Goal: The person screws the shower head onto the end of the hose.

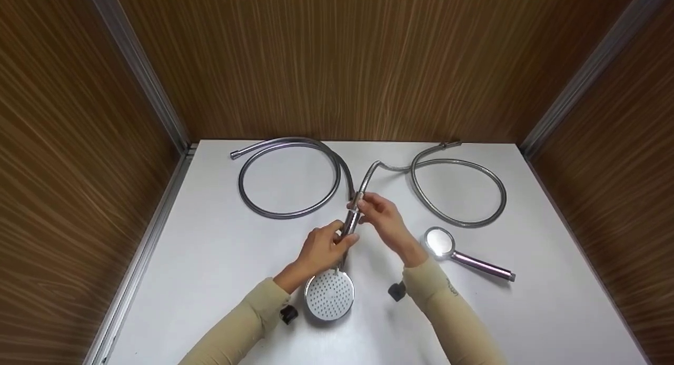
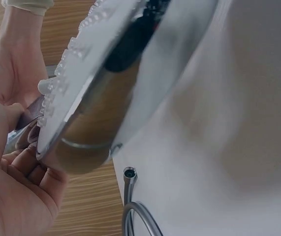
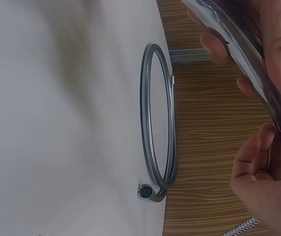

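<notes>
In the head view my left hand (image 1: 320,248) grips the chrome handle (image 1: 349,226) of a shower head, its round spray face (image 1: 330,296) turned up towards me. At the handle's far end, my right hand (image 1: 387,222) pinches the end fitting of a silver shower hose (image 1: 370,174). Fitting and handle end meet in line; fingers partly hide the joint. The left wrist view has the shower head's nozzled face (image 2: 76,83) large beside my left hand (image 2: 19,182). In the right wrist view my right hand (image 3: 268,182) holds the joint below the handle (image 3: 243,54).
A second, coiled grey hose (image 1: 288,215) lies on the white table (image 1: 210,280) at the back left. The held hose loops at the back right. A smaller shower head (image 1: 482,265) lies right of my right hand. Wood-grain walls (image 1: 326,59) enclose three sides.
</notes>
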`<state>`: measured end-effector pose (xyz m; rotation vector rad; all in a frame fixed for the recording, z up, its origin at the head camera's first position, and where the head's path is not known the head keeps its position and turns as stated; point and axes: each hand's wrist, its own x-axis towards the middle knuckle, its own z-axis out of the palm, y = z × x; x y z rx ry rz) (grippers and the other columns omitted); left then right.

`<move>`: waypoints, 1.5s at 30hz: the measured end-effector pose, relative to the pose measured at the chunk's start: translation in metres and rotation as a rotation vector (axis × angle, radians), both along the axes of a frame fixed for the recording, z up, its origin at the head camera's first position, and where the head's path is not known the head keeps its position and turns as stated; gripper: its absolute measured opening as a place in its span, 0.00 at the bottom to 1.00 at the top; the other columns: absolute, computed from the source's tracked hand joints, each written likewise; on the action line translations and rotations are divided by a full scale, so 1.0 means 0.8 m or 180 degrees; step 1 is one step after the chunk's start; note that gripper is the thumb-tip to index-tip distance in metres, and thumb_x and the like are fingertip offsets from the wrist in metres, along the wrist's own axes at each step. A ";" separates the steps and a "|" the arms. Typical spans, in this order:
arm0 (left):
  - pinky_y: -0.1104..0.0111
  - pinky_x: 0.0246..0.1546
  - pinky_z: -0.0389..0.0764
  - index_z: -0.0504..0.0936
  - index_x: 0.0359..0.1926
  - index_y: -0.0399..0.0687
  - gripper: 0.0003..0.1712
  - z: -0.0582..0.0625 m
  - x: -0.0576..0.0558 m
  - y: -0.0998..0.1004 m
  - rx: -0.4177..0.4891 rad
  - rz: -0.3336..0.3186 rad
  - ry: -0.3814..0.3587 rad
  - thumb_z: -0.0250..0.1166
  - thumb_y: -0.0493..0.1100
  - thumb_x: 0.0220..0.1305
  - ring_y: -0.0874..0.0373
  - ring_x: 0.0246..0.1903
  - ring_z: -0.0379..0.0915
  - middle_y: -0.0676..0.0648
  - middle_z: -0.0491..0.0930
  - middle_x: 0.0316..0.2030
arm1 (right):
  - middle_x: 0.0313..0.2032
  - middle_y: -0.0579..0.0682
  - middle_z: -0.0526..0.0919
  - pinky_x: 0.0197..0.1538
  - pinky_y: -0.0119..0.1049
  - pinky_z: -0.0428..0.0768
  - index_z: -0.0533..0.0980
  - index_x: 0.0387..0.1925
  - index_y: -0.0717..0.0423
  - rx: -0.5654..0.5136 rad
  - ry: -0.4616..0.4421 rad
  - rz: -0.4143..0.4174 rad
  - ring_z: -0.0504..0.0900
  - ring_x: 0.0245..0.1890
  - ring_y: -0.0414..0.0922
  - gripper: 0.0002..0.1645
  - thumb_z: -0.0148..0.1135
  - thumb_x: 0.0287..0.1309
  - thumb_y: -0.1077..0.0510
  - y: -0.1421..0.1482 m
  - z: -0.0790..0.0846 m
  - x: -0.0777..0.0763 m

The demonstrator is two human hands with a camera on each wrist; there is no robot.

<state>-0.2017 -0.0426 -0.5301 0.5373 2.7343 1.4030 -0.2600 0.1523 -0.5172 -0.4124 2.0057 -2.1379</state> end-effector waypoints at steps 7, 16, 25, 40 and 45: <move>0.73 0.23 0.64 0.80 0.45 0.50 0.19 0.000 0.000 0.001 -0.0037 0.0007 0.0014 0.61 0.61 0.77 0.67 0.19 0.66 0.56 0.79 0.20 | 0.43 0.43 0.89 0.47 0.33 0.84 0.74 0.59 0.69 -0.0166 -0.0086 -0.0004 0.85 0.42 0.39 0.16 0.57 0.77 0.63 0.000 0.001 0.002; 0.71 0.26 0.68 0.79 0.45 0.51 0.20 -0.001 -0.001 -0.001 -0.0105 0.0043 0.0016 0.61 0.62 0.76 0.65 0.23 0.68 0.54 0.81 0.24 | 0.50 0.53 0.90 0.48 0.34 0.82 0.74 0.63 0.65 0.0176 0.0037 -0.0009 0.87 0.46 0.40 0.21 0.62 0.74 0.59 0.001 0.002 0.002; 0.71 0.26 0.69 0.79 0.46 0.50 0.20 -0.002 -0.002 -0.001 -0.0116 0.0025 0.0031 0.61 0.62 0.77 0.65 0.23 0.69 0.53 0.82 0.25 | 0.42 0.44 0.90 0.45 0.32 0.82 0.71 0.61 0.71 -0.0057 -0.0031 -0.0055 0.85 0.39 0.38 0.21 0.62 0.72 0.66 -0.002 0.001 0.002; 0.73 0.22 0.63 0.79 0.45 0.48 0.19 -0.003 -0.001 -0.001 -0.0029 -0.0032 0.0163 0.61 0.59 0.77 0.67 0.18 0.64 0.54 0.79 0.20 | 0.47 0.52 0.90 0.48 0.33 0.83 0.74 0.60 0.67 0.0067 0.0118 0.0050 0.87 0.45 0.40 0.20 0.63 0.72 0.64 -0.003 0.000 0.002; 0.73 0.22 0.63 0.79 0.44 0.48 0.18 -0.003 -0.002 -0.001 -0.0018 -0.0030 0.0172 0.61 0.59 0.77 0.67 0.18 0.64 0.54 0.80 0.20 | 0.51 0.54 0.90 0.49 0.34 0.82 0.74 0.63 0.67 0.0070 0.0075 0.0056 0.87 0.46 0.40 0.21 0.61 0.74 0.61 -0.002 0.000 0.002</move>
